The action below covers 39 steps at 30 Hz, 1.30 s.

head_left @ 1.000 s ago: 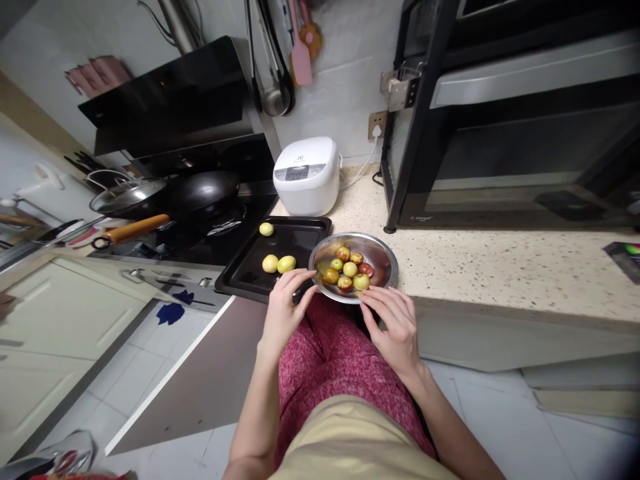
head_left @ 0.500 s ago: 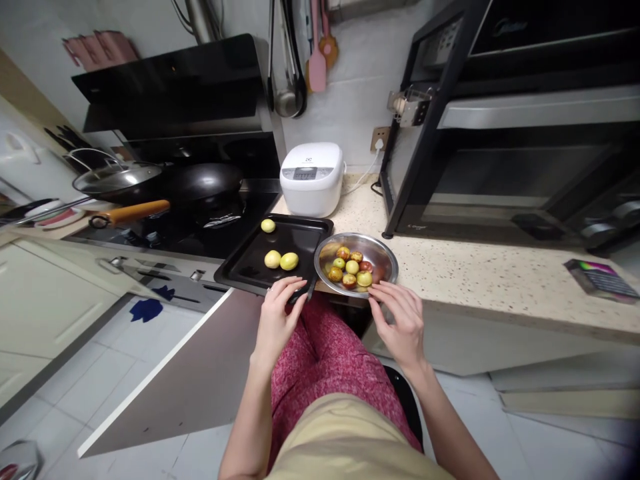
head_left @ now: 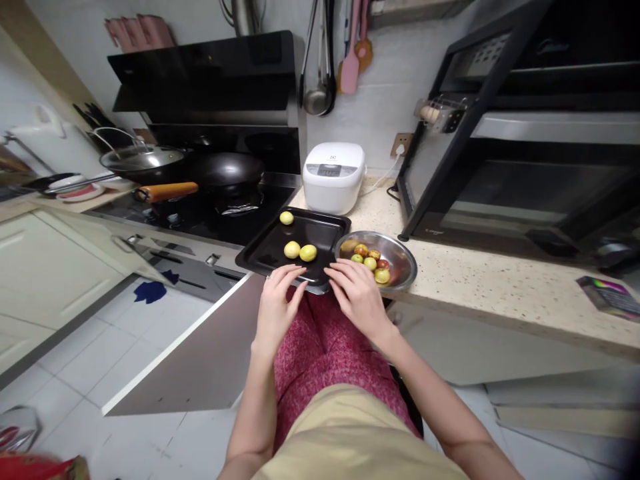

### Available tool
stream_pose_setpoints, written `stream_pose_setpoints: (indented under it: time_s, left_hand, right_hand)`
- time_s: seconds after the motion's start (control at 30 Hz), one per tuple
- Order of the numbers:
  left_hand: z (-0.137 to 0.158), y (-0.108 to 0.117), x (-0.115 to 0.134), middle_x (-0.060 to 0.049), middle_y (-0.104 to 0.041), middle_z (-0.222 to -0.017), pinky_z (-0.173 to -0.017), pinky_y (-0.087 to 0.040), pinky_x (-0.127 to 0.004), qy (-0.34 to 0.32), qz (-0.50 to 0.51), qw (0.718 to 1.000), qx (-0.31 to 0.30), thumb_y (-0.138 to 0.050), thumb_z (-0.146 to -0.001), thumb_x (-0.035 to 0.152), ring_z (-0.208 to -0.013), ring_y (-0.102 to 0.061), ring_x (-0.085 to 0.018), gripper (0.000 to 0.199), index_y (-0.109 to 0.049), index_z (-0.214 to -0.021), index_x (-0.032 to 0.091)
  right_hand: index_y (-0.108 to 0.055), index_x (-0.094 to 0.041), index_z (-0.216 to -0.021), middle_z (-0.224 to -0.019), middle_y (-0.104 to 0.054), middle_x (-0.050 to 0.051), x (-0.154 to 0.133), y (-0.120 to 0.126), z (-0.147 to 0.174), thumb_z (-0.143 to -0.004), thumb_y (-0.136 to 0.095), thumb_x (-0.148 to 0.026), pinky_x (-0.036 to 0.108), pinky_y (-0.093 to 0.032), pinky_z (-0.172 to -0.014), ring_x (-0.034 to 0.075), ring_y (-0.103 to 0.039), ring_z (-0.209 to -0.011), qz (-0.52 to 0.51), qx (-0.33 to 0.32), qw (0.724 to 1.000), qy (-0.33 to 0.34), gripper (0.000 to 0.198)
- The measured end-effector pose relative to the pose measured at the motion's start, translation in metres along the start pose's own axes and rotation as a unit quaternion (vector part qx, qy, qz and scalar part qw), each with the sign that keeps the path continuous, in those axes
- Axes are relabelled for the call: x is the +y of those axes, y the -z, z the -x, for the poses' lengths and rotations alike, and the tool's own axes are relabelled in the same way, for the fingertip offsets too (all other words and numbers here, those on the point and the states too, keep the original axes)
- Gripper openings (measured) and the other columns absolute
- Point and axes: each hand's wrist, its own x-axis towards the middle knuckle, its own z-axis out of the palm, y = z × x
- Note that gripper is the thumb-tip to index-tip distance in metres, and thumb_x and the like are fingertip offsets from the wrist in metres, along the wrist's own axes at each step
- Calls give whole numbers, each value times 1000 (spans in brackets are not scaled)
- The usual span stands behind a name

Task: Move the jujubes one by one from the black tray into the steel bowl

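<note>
Beside the front edge of a black baking tray [head_left: 320, 231], my left hand [head_left: 279, 303] has its thumb and fingers apart with nothing between them. My right hand [head_left: 359, 300] is near the tray's front right corner, fingers stretched out and holding nothing; it partly covers the left side of a steel bowl [head_left: 406, 257]. Several red-brown and yellow-green fruits, which look like fresh jujubes [head_left: 382, 275], lie in the bowl. On the tray are three yellow-green fruits of similar shape: two side by side [head_left: 309, 253] and one [head_left: 287, 218] at the back left.
A white rice cooker [head_left: 333, 179] stands behind the tray. To the left is a hob with a wok [head_left: 227, 170] and a lidded pan [head_left: 145, 160]. A black oven [head_left: 540, 193] fills the right. An open cabinet door [head_left: 190, 360] juts out below the counter, left of my legs.
My right hand has moved left from the bowl's front rim to the tray's front right corner. My left hand stays by the tray. The view has shifted slightly left.
</note>
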Motion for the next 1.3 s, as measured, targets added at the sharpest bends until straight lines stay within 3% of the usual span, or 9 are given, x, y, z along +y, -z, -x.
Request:
stream_pose_setpoints:
  time_s: [0.13,0.3,0.53,0.73,1.0,1.17,1.3]
  left_hand:
    - [1,6,-3,-8,-70,-127,-108,-51,-44,3,-4,1000,1,-60,-101,24,-122,-65,-25,23,-69,-122,26]
    - [1,10,-8,-8,-71,-127,-108,-51,-45,6,-2,1000,8,-60,-102,26,-122,-64,-25,22,-69,-122,26]
    - [1,15,-17,-8,-71,-125,-106,-50,-45,22,-15,1000,15,-60,-102,24,-120,-65,-25,21,-69,-121,24]
    - [2,13,-20,-8,-71,-125,-106,-51,-44,20,-17,1000,7,-59,-102,26,-121,-65,-26,22,-69,-122,26]
    - [1,6,-20,-7,-71,-127,-108,-50,-46,6,-26,1000,-12,-59,-102,27,-121,-65,-26,24,-67,-125,27]
    - [1,5,-20,-7,-70,-127,-107,-50,-46,7,-34,999,-16,-60,-102,28,-121,-66,-27,24,-68,-125,27]
    - [1,2,-19,-8,-71,-128,-106,-50,-47,10,-42,999,-19,-60,-102,28,-121,-66,-27,24,-68,-124,27]
  right_hand:
    - [-65,-18,-133,-134,-68,14,2,-35,-31,-100,-53,-12,46,-49,-114,28,-59,-131,16,-82,997,8,35]
    - [-59,-18,-136,-133,-66,18,20,-76,-55,-92,-61,-7,48,-56,-103,31,-63,-123,69,-140,988,-23,46]
    - [-58,-14,-134,-118,-69,18,29,-95,-63,-91,-62,-5,44,-58,-90,31,-67,-107,108,-172,979,-29,44]
    - [-59,-17,-117,-111,-68,16,25,-87,-61,-91,-65,-8,42,-56,-85,31,-66,-102,115,-186,975,-43,28]
    - [-53,-18,-125,-112,-68,11,12,-73,-59,-95,-61,-11,40,-56,-90,28,-66,-105,74,-194,977,-47,32]
    - [-52,-21,-128,-119,-66,10,16,-29,-49,-98,-61,-18,39,-54,-96,27,-64,-111,0,-129,990,-55,31]
    - [-54,-19,-127,-116,-68,12,43,13,-29,-101,-60,-28,43,-53,-88,29,-66,-102,57,-77,988,-119,28]
